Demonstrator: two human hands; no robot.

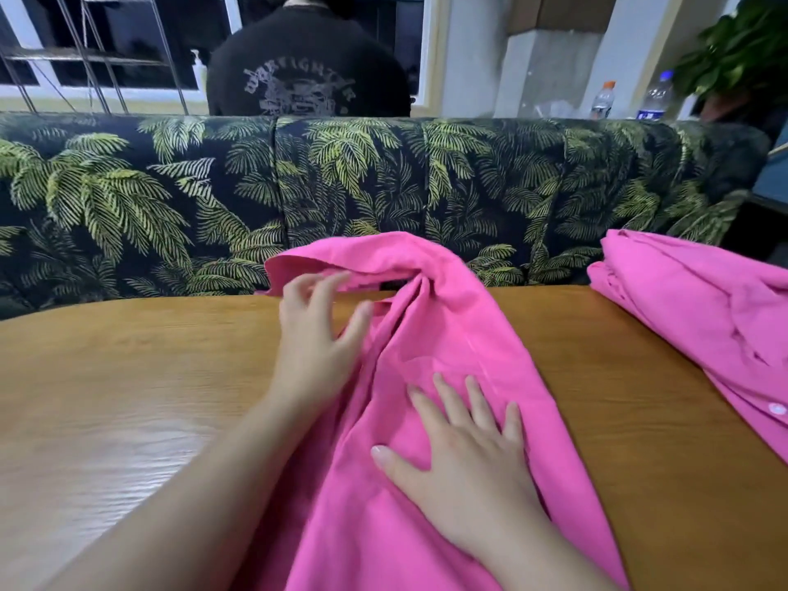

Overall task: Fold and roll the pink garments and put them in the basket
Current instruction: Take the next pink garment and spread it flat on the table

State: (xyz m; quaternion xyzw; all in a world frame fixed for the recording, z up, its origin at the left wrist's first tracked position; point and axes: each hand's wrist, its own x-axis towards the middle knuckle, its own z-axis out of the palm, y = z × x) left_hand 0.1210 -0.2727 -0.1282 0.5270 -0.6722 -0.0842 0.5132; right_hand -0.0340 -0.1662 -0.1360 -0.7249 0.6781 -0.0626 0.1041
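Pressing flat at the lower centre of the frame, the right hand (460, 458) lay on the pink garment (426, 334) with its fingers (443, 398) straight and spread, pinning the cloth to the wooden worktop (128, 377). Just above it, the left hand (315, 330) touched the bunched left edge, fingers loosely apart and gripping nothing. The garment ran up the middle of the frame, its far end rucked and hanging over the worktop's far rim. A second pink garment (703, 309) lay well apart at the right edge. No basket showed. Judging from the creases, a fold made now would likely trap them, and the overhanging end could drag the cloth off towards the palm-print sofa (170, 198)
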